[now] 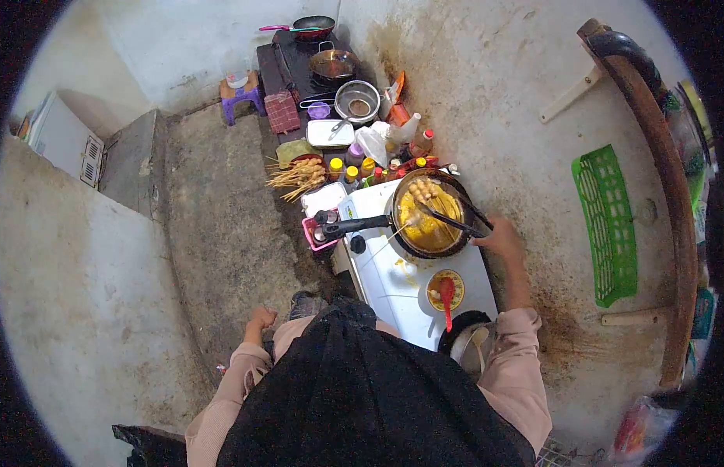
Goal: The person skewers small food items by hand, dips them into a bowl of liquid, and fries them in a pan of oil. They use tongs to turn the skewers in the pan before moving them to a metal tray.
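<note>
My right hand (499,237) is closed around black tongs (454,222) at the right side of a frying pan (432,253). The tongs reach over the pan, and one tip is near a skewer of round balls (422,191). Yellow, foamy food or oil (440,232) covers the pan's inside. A thin stick slants out over the near left rim. The pan's black handle (354,226) points left. Away from the stove, my left hand (262,317) hangs low on the left with fingers curled and nothing visible in it.
On the white stovetop (385,272) stands a bowl (432,274) with a red spoon (447,296). Several skewers (299,177) lie beyond, beside bottles (352,174) and a white tray (330,133). A strainer (356,101) sits farther back. The wall (525,140) closes off the right.
</note>
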Available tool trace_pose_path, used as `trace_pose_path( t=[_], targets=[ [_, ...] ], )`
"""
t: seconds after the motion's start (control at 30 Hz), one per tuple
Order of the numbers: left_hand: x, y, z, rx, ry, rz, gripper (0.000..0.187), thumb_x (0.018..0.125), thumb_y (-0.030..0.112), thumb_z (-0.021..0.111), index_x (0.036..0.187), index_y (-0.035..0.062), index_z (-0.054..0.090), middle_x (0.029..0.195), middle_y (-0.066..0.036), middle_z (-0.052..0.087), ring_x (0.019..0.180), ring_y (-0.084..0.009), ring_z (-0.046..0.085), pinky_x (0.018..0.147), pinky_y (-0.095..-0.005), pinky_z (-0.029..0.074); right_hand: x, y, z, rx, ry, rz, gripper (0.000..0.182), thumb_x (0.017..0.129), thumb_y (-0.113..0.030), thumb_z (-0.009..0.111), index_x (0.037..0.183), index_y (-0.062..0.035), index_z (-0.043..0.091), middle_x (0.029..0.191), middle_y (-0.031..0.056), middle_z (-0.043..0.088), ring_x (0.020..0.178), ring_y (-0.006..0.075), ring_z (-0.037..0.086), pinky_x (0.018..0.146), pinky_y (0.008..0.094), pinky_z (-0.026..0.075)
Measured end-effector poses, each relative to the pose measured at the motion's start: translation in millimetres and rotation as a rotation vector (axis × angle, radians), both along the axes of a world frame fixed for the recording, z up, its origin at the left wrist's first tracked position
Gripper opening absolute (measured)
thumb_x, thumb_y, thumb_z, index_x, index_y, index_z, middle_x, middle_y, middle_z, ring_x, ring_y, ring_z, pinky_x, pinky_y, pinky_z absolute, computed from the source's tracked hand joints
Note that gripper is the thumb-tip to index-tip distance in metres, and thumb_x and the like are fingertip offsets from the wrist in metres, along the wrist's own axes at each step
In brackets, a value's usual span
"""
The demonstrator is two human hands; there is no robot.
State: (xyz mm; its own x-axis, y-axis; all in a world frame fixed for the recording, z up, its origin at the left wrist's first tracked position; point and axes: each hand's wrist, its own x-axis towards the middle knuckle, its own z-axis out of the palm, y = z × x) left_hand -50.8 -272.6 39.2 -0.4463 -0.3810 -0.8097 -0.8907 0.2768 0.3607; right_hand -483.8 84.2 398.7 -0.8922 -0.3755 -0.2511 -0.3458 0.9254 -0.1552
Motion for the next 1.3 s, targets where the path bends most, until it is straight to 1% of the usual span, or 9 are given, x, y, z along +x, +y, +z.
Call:
trace_pose_path(
  t=[0.1, 0.17, 0.33, 0.4, 0.57, 0.8, 1.0, 1.13, 1.3],
  targets=[
    [-8.1, 3.1, 47.3, -0.048, -0.009, -0.037, 0.031, 0.073, 0.031, 0.050, 0.058, 0.0071, 0.062, 0.059, -0.009, 0.061, 0.060, -0.0210, 0.061, 0.060, -0.0338, 0.046, 4.0, -14.0, 2.0, 0.015, -0.076, -0.043, 0.068, 0.048, -0.032, 0.081, 0.105, -0.0035, 0.057, 0.103, 0.0153, 0.058, 0.094, 0.0278, 0.057, 0.082, 0.0369, 0.043],
    [-0.2, -2.3, 12.9, -0.039, -0.007, 0.007, 0.031, 0.073, 0.031, 0.051, 0.059, 0.0060, 0.062, 0.059, -0.011, 0.061, 0.060, -0.0223, 0.060, 0.060, -0.0344, 0.046, 2.9, -18.9, -3.5, -0.008, -0.092, -0.030, 0.072, 0.047, -0.035, 0.081, 0.107, -0.0031, 0.057, 0.104, 0.0152, 0.058, 0.095, 0.0274, 0.056, 0.083, 0.0369, 0.043],
    [5.6, -0.9, 7.1, -0.109, 0.027, -0.040, 0.034, 0.073, 0.032, 0.053, 0.060, 0.0027, 0.062, 0.060, -0.014, 0.060, 0.061, -0.0255, 0.060, 0.060, -0.0362, 0.046, -12.7, -10.6, -31.2, 0.052, -0.008, 0.019, 0.056, 0.052, -0.036, 0.078, 0.099, -0.0094, 0.062, 0.088, 0.0135, 0.063, 0.082, 0.0285, 0.060, 0.074, 0.0375, 0.046],
    [21.6, -2.8, -34.5, -0.035, 0.087, 0.074, 0.034, 0.073, 0.032, 0.055, 0.059, 0.0017, 0.061, 0.062, -0.015, 0.060, 0.060, -0.0251, 0.059, 0.059, -0.0367, 0.046, -11.9, -9.7, -32.6, 0.025, 0.016, 0.015, 0.052, 0.053, -0.036, 0.078, 0.096, -0.0103, 0.063, 0.084, 0.0133, 0.063, 0.079, 0.0287, 0.061, 0.072, 0.0377, 0.046],
    [7.0, 7.6, 28.2, -0.001, 0.021, 0.123, 0.034, 0.073, 0.031, 0.054, 0.057, 0.0018, 0.061, 0.064, -0.015, 0.061, 0.062, -0.0258, 0.060, 0.061, -0.0360, 0.046, -13.4, -1.8, -42.2, -0.059, 0.157, 0.082, 0.047, 0.055, -0.036, 0.077, 0.093, -0.0100, 0.064, 0.081, 0.0132, 0.063, 0.076, 0.0290, 0.061, 0.069, 0.0380, 0.046],
    [11.8, -4.1, -13.3, -0.068, -0.007, -0.081, 0.030, 0.071, 0.032, 0.050, 0.066, 0.0052, 0.064, 0.069, -0.014, 0.063, 0.073, -0.0276, 0.061, 0.069, -0.0358, 0.046, -10.4, -7.0, -28.6, 0.014, 0.044, 0.051, 0.049, 0.056, -0.032, 0.076, 0.098, -0.0103, 0.063, 0.089, 0.0145, 0.063, 0.085, 0.0287, 0.059, 0.075, 0.0383, 0.044],
    [6.4, 1.4, 4.7, 0.010, -0.020, 0.085, 0.031, 0.070, 0.033, 0.050, 0.067, 0.0058, 0.065, 0.070, -0.014, 0.063, 0.075, -0.0280, 0.061, 0.070, -0.0354, 0.046, -12.5, -1.1, -28.9, 0.012, 0.099, 0.045, 0.045, 0.058, -0.030, 0.074, 0.098, -0.0129, 0.063, 0.084, 0.0136, 0.063, 0.080, 0.0291, 0.061, 0.072, 0.0376, 0.046],
    [8.6, -2.5, -13.0, 0.003, 0.062, -0.061, 0.028, 0.071, 0.030, 0.051, 0.066, 0.0057, 0.064, 0.069, -0.012, 0.063, 0.071, -0.0262, 0.061, 0.068, -0.0350, 0.046, -9.4, -3.3, -11.7, 0.009, 0.058, -0.010, 0.041, 0.058, -0.030, 0.075, 0.094, -0.0142, 0.064, 0.080, 0.0137, 0.063, 0.078, 0.0283, 0.061, 0.071, 0.0375, 0.046],
    [8.5, -0.7, -8.7, 0.029, 0.067, 0.079, 0.031, 0.071, 0.032, 0.049, 0.064, 0.0043, 0.063, 0.065, -0.014, 0.061, 0.065, -0.0276, 0.060, 0.063, -0.0370, 0.046, -18.6, 6.7, -14.7, 0.017, 0.046, -0.029, 0.039, 0.057, -0.031, 0.075, 0.090, -0.0131, 0.065, 0.077, 0.0135, 0.063, 0.074, 0.0281, 0.061, 0.068, 0.0378, 0.046]
  ],
)
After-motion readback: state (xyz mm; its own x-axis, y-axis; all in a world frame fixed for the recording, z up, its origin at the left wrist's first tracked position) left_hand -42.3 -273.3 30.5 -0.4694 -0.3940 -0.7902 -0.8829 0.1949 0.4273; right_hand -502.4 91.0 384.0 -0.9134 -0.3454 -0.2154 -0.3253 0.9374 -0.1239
